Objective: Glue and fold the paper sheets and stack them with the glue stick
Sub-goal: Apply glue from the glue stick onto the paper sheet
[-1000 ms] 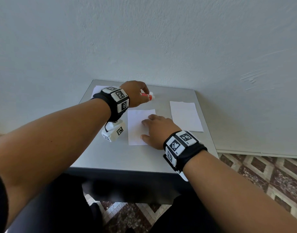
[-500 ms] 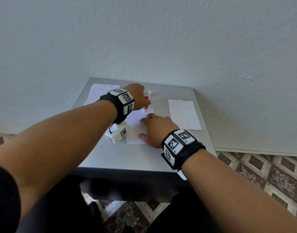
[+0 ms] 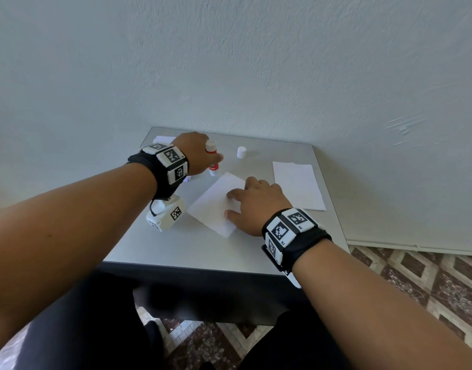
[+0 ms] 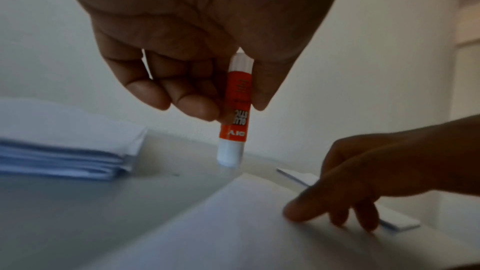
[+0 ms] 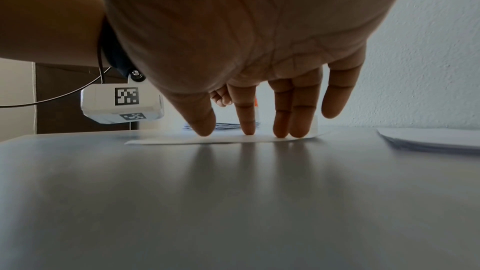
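Note:
My left hand [image 3: 203,156] grips a red-and-white glue stick [image 3: 212,159] upright, its white end [image 4: 229,156] pointing down just beyond the far corner of a white paper sheet [image 3: 213,206]. The sheet lies turned diagonally mid-table. My right hand [image 3: 245,201] rests on it with straight fingers; in the right wrist view the fingertips [image 5: 248,130] press the sheet [image 5: 182,141] flat. The glue stick's white cap [image 3: 241,152] stands alone on the table behind the sheet. Whether the stick's end touches the table is unclear.
A stack of white sheets [image 3: 297,184] lies at the table's right side. Another pile of paper [image 4: 64,147] sits at the back left, behind my left hand. The grey table [image 3: 189,249] stands against a white wall, with patterned floor tiles to its right.
The glue stick went from lying sideways in my left hand to upright, end down. The sheet under my right hand has turned diagonal. The cap now shows on the table.

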